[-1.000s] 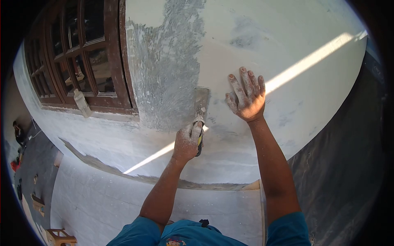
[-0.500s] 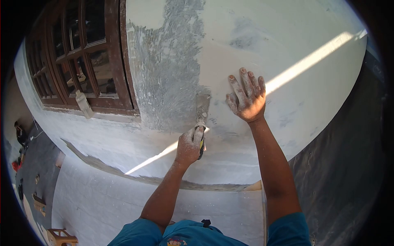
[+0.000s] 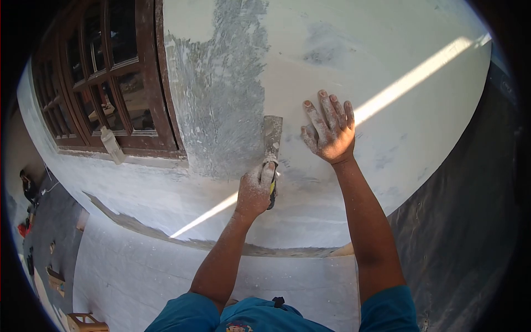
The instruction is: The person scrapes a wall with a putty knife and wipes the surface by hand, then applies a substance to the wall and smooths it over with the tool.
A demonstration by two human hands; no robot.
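Note:
My left hand [image 3: 255, 191], dusted with white powder, is closed around the dark and yellow handle of a putty knife [image 3: 272, 135]. The knife's flat metal blade points up and lies at the edge between the rough grey scraped strip [image 3: 232, 94] and the smoother pale paint on the wall [image 3: 387, 66]. To the right, my right hand [image 3: 331, 133] rests on the painted wall with its fingers stretched and spread, holding nothing. White dust covers those fingers too.
A brown wooden window [image 3: 124, 83] with glass panes is at left, a clear plastic bottle [image 3: 112, 145] on its sill. A pale sheet [image 3: 138, 271] covers the floor below. A wooden stool [image 3: 88, 322] stands at lower left. A sunlight streak crosses the wall.
The putty knife in my left hand has shifted slightly upward along the wall, its blade now showing more plainly. My right hand keeps its place on the wall; the view has moved a little.

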